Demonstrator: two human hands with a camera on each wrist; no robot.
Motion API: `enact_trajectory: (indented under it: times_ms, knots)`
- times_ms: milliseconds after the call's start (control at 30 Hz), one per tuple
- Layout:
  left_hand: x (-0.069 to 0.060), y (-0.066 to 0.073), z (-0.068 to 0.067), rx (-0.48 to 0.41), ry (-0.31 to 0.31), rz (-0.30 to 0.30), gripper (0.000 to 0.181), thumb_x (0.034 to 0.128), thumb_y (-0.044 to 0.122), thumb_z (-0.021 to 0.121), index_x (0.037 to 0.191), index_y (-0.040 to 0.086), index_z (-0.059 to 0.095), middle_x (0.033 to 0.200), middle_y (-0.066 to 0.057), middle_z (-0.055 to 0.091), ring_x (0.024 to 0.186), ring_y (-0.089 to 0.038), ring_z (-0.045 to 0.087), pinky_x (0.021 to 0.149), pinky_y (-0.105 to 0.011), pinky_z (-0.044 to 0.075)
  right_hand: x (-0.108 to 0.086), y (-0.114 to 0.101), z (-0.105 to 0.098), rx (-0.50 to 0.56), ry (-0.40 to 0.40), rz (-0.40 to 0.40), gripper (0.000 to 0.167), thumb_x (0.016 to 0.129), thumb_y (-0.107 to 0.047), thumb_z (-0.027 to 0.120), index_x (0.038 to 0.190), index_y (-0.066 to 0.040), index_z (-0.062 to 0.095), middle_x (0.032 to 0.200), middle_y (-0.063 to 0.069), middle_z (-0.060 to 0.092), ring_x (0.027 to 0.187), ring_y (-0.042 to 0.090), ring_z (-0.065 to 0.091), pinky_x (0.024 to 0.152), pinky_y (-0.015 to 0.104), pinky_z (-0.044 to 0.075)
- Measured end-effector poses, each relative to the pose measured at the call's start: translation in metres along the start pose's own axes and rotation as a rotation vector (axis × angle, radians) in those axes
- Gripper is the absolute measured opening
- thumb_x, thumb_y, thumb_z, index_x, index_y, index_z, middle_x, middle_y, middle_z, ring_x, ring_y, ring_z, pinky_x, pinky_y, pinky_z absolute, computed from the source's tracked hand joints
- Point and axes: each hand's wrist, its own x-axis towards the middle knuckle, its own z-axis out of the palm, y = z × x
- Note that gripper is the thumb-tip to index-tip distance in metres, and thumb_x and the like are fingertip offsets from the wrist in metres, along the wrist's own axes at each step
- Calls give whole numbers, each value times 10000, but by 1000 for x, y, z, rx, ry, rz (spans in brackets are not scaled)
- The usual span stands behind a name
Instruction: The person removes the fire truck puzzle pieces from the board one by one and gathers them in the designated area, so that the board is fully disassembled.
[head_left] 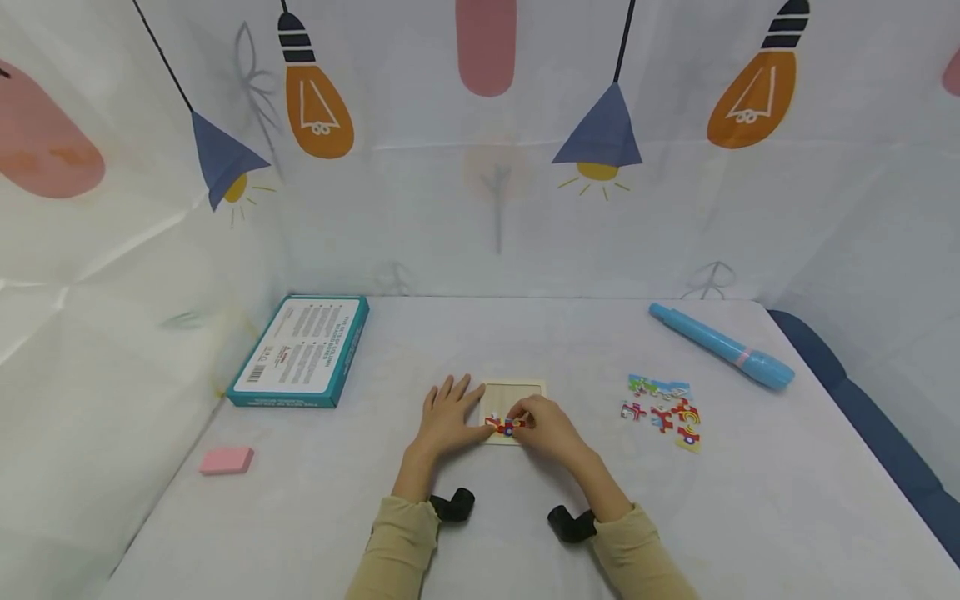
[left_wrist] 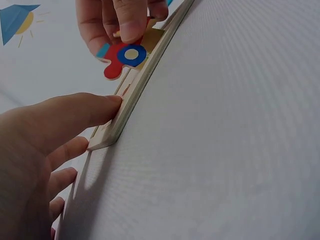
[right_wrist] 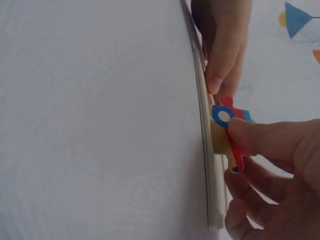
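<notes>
A small wooden puzzle tray point(head_left: 513, 390) lies flat on the white table. My left hand point(head_left: 444, 422) rests at its left side with fingers spread and fairly straight, and the thumb touches the tray's near left corner area. My right hand point(head_left: 551, 429) pinches a jigsaw piece point(right_wrist: 224, 116) between thumb and fingers. In the right wrist view the piece is red with a blue-ringed wheel, tilted above the tray's near edge. Other coloured pieces lie under or beside it in the tray, mostly covered by the fingers.
Several loose jigsaw pieces point(head_left: 684, 411) lie to the right of the tray. Behind them is a blue marker-shaped object point(head_left: 712, 340). At the left stand a teal-edged flat box point(head_left: 303, 346) and a pink block point(head_left: 227, 460). A printed white curtain point(head_left: 420, 208) hangs behind the table.
</notes>
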Motion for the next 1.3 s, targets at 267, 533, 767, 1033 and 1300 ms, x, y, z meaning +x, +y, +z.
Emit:
enact_trajectory:
  times_ms: [267,533,767,1033,1300]
  knots:
    - [-1,1,-1,-17,15,8,717,763,497,637,1376,170,461,1477,-111,323,1384,-358,177,1079,-553,115,-10,15,-25,224,40,93,154,800,-55,689,942,-90,641,816,-14,626,754,117,557,668,286,455]
    - [-1,0,0,-13,7,9,714,768,497,628,1379,170,455,1481,-109,315,1386,-358,168,1078,-556,112,-40,57,-76,254,63,238,223,830,-112,675,1020,-11,614,887,60,636,790,152,567,662,283,472]
    - [0,1,-2,-9,2,8,715,766,496,630,1376,164,460,1478,-115,319,1382,-367,175,1075,-561,117,-75,83,-109,73,95,357,243,811,-117,677,1010,18,639,898,100,613,841,225,551,655,303,430]
    - [1,-1,-1,-23,4,14,721,763,494,631,1379,162,455,1481,-116,314,1384,-366,167,1077,-560,110,-81,92,-115,-100,131,422,226,793,-63,659,983,57,641,882,176,619,840,309,552,719,450,432]
    - [2,-3,0,-47,6,19,717,758,478,642,1372,154,463,1479,-122,315,1383,-375,159,1069,-573,106,-76,94,-109,-171,121,433,210,788,-37,659,970,66,650,873,181,617,812,299,538,728,469,434]
